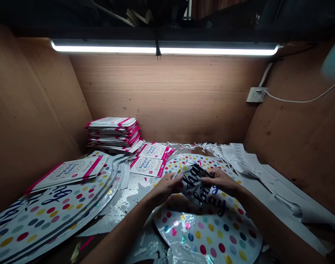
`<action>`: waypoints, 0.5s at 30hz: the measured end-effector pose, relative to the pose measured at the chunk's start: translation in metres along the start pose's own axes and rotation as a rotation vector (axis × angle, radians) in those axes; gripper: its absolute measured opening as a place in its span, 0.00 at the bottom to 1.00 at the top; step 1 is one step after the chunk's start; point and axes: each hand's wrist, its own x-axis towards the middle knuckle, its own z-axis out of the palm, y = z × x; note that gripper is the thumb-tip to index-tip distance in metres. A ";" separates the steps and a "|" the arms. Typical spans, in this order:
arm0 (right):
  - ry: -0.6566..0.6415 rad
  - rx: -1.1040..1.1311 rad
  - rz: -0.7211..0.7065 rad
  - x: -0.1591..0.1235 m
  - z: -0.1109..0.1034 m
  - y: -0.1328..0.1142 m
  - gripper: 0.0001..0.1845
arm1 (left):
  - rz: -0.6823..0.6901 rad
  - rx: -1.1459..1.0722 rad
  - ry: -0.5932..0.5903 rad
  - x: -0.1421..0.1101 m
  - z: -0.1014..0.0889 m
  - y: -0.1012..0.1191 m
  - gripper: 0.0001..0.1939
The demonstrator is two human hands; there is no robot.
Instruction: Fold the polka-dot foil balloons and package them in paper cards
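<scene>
My left hand and my right hand are both closed on a folded foil balloon with black script lettering, pinching it from its two sides. Just beneath lies a flat, uninflated white foil balloon with many-coloured dots and blue lettering. Whether the folded piece is separate or a raised part of that balloon, I cannot tell. To the left is a pile of flat dotted balloons. Printed packets with pink edges rest on the pile.
A tall stack of pink-edged packets stands at the back left, with a few loose packets beside it. Paper sheets and shreds lie along the right. Wooden walls enclose the worktop, a tube light overhead and a socket at right.
</scene>
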 end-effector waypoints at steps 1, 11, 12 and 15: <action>0.028 0.099 0.032 0.000 0.004 0.005 0.19 | 0.004 -0.057 -0.005 0.000 0.002 -0.002 0.26; 0.228 0.348 -0.026 0.000 0.039 0.020 0.19 | 0.110 0.021 0.209 0.002 0.010 0.006 0.26; 0.202 0.303 -0.031 0.000 0.038 0.021 0.18 | 0.110 0.043 0.237 0.001 0.009 0.008 0.26; 0.155 0.191 -0.021 -0.001 0.036 0.024 0.18 | 0.103 0.027 0.302 -0.001 0.007 0.010 0.26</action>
